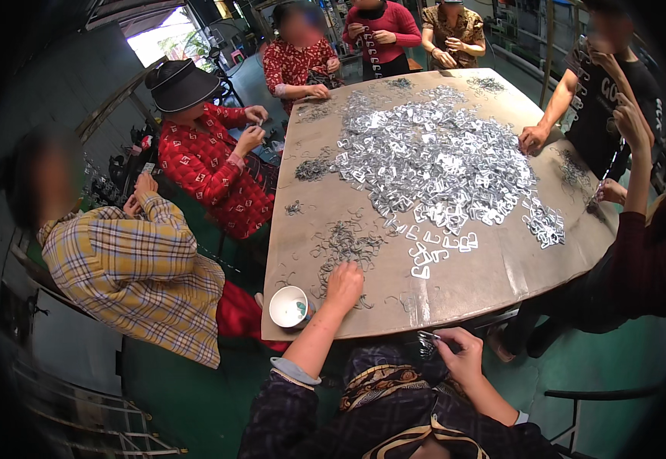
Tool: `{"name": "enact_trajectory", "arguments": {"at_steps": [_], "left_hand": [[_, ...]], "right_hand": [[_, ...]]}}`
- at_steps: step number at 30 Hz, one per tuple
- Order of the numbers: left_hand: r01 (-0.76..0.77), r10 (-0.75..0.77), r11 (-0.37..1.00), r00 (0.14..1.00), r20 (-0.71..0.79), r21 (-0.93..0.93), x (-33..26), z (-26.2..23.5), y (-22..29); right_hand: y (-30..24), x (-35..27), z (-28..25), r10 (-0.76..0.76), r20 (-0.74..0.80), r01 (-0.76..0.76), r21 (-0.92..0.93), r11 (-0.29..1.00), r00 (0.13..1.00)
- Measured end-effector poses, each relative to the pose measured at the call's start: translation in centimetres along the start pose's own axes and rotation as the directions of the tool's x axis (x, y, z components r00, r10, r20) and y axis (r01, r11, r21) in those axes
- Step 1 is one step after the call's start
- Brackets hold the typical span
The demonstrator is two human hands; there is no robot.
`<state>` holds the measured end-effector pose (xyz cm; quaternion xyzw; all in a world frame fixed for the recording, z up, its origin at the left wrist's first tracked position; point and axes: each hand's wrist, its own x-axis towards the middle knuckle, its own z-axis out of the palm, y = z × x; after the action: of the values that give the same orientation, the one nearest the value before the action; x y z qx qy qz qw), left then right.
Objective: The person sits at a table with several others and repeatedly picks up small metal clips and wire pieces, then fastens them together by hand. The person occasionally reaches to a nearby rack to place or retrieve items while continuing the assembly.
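Observation:
My left hand (pixel 346 287) reaches onto the table with its fingers bent together at the near edge of a pile of thin dark wire pieces (pixel 352 241). Its fingertips are partly hidden, and whatever they pinch cannot be made out. Close to my lap, just off the table's edge, my right hand (pixel 464 356) is closed on a small bunch of silver metal hooks (pixel 426 344). A few loose flat silver hooks (pixel 430 249) lie on the tabletop beyond it. Left of my left hand stands a white paper cup (pixel 288 306) with small greenish bits inside.
A large heap of silver hooks (pixel 440 153) covers the middle of the brown-covered table (pixel 379 317). Smaller dark wire piles (pixel 314 169) lie around it. Several people work along the sides, including one in a yellow plaid shirt (pixel 122 245) and one in a red patterned jacket (pixel 210 164).

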<state>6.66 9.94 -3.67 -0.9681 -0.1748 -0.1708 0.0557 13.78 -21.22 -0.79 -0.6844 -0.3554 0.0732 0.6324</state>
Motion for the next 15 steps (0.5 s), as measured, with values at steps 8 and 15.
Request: {"name": "enact_trajectory", "arguments": {"at_steps": [8,15], "left_hand": [[0.317,-0.287,0.810,0.948,0.139,-0.493,0.1,-2.2,0.9],[0.518,-0.333,0.160,0.830,0.448,-0.840,-2.7,-1.3,1.5]], "right_hand": [[1.8,-0.7,-1.4,-0.009,0.037,0.009,0.022,1.000,0.999],[3.5,-0.9,-1.3,-0.002,0.076,-0.004,0.076,0.997,0.997]]}}
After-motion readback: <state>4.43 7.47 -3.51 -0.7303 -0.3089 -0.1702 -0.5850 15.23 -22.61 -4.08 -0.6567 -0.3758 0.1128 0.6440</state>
